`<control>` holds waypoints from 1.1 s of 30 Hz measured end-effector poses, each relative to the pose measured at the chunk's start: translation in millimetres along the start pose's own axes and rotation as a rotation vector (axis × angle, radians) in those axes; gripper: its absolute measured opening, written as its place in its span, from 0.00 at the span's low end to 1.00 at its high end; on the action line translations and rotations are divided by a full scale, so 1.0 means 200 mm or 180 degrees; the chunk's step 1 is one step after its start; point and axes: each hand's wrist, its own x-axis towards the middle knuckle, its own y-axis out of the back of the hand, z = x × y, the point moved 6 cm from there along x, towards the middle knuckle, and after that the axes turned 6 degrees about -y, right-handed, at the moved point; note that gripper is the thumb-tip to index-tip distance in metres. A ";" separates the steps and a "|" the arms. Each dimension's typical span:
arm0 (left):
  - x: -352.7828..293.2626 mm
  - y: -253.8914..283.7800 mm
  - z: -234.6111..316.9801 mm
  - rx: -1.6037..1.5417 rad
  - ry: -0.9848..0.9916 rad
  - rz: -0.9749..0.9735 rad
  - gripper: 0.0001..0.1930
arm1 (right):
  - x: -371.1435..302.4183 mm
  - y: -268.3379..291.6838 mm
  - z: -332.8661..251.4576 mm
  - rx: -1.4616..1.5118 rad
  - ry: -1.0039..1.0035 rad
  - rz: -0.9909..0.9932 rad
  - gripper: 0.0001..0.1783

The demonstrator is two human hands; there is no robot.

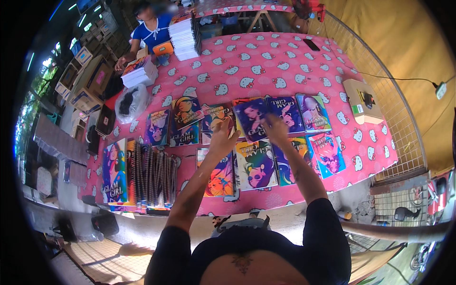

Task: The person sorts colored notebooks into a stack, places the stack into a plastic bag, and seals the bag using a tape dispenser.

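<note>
One illustrated purple notebook (250, 118) — left grip (223, 139) wide, right grip (276, 129) too blurred to tell.

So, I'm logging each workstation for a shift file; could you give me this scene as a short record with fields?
Surface: pink patterned tablecloth
Left hand: fingers spread, over or on an orange-toned notebook; contact unclear
Right hand: blurred, at the right side of a purple notebook; grip unclear
Near left: pile of spiral-bound notebooks
Far left: co-worker near a tall stack; clear plastic bag with dark contents
Right side: brown cardboard box
</note>
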 end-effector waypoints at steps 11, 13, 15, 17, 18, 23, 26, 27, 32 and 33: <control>0.28 -0.35 -0.38 -0.1647 0.1691 0.0157 0.21 | 0.33 0.15 0.76 -0.0673 0.0098 -0.0423 0.25; 0.25 -0.20 -0.27 -0.2035 0.1251 0.0254 0.20 | 0.35 0.21 0.77 -0.0558 -0.0035 -0.0194 0.21; 0.09 0.02 -0.01 -0.1596 0.0355 0.0480 0.21 | 0.37 0.34 0.78 0.0014 -0.0081 0.0504 0.19; -0.21 0.42 0.23 -0.2480 0.0048 0.0616 0.19 | 0.30 0.49 0.58 0.1626 0.0030 0.1076 0.16; -0.36 0.64 0.34 -0.2513 -0.0006 0.0986 0.19 | 0.25 0.52 0.46 0.2644 0.0058 0.0996 0.15; -0.88 1.67 0.45 -0.1946 -0.0205 0.2771 0.32 | -0.24 0.66 -0.76 0.4609 0.0264 -0.0161 0.09; -0.99 2.14 0.38 -0.2171 -0.0652 0.3253 0.24 | -0.49 0.64 -1.48 0.3562 0.1497 0.0077 0.12; -1.06 2.25 0.29 -0.1716 -0.0283 0.3401 0.24 | -0.61 0.66 -1.74 0.3252 0.2155 0.0580 0.14; -1.05 2.25 -0.40 0.0131 0.0654 0.1980 0.27 | -0.90 0.31 -2.24 0.2102 0.4084 -0.0535 0.29; -0.99 2.10 -0.36 0.1310 0.0525 0.1355 0.27 | -0.94 0.30 -2.20 0.1914 0.4136 -0.0118 0.29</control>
